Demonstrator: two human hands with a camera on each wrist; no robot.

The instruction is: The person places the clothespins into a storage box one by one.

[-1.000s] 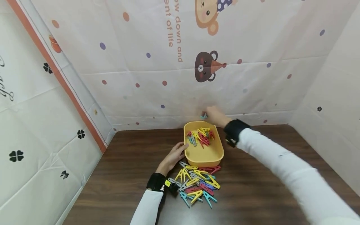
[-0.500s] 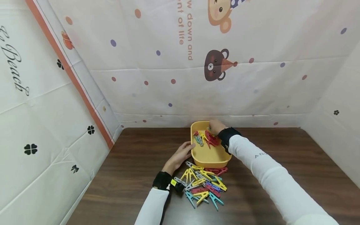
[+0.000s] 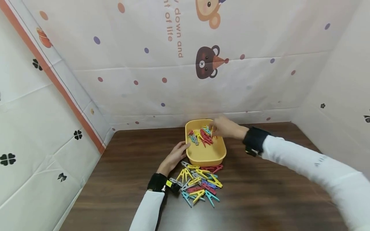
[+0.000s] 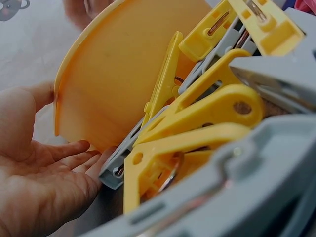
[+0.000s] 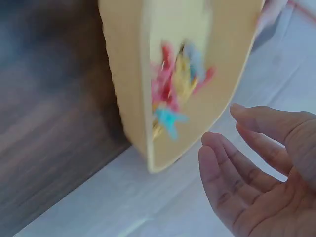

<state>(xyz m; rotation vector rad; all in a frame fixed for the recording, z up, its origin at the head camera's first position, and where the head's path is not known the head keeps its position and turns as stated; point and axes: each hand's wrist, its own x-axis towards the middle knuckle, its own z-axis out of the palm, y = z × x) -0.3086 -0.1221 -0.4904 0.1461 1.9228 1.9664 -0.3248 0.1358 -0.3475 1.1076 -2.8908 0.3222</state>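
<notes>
A yellow plastic basket (image 3: 206,156) stands on the table with several clothespins (image 3: 206,138) inside, red, yellow, grey and light blue. My left hand (image 3: 173,158) holds its left wall; the thumb laps the rim and the fingers lie along the outside, as the left wrist view shows near the basket wall (image 4: 108,64). My right hand (image 3: 226,127) is over the basket's back right rim. Its fingers (image 5: 222,163) are apart from the thumb with nothing between them. In the right wrist view a light blue clothespin (image 5: 170,119) lies in the basket.
A loose pile of clothespins (image 3: 199,183) in several colours lies in front of the basket, close to my left wrist. The dark wooden table (image 3: 260,192) meets a white printed cloth (image 3: 133,106) behind the basket. More cloth hangs at both sides.
My right hand brought a light blue clothespin from above the back edge into the basket, let go of it, and has drawn up to the right. The left hand stays on the basket.
</notes>
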